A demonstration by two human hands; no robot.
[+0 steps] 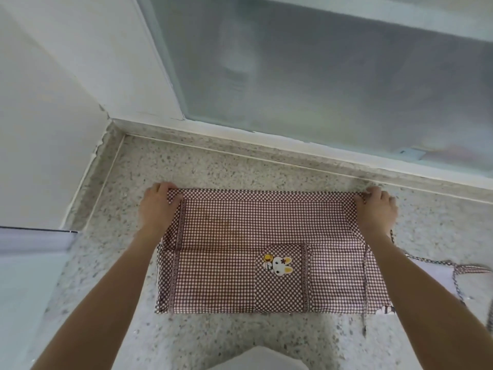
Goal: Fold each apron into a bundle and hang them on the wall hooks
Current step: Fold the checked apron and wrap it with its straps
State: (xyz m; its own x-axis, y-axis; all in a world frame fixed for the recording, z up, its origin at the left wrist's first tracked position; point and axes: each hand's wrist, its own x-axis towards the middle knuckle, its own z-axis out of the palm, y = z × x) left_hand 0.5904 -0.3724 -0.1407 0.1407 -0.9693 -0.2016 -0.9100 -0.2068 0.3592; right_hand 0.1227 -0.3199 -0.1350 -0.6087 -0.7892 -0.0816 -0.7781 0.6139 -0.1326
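Nearest, at 6 o'clock: pale rounded shape (256, 360), identity unclear. Beyond it, speckled stone counter (213, 166) bearing brown gingham apron (226, 252), lying flat in rectangular fold at centre. Pocket (281, 276) with rabbit patch (278, 264) at 4 o'clock on cloth. Left hand (156, 206) at 9 o'clock, fingers curled over far left corner, pinching fabric. Right hand (377, 209) at 3 o'clock, fingers curled over far right corner, gripping likewise. Apron tie (426, 260) trailing along counter toward 3 o'clock, past right forearm. Frosted window (333, 76) at 12 o'clock. White wall (53, 102) at 10 o'clock.
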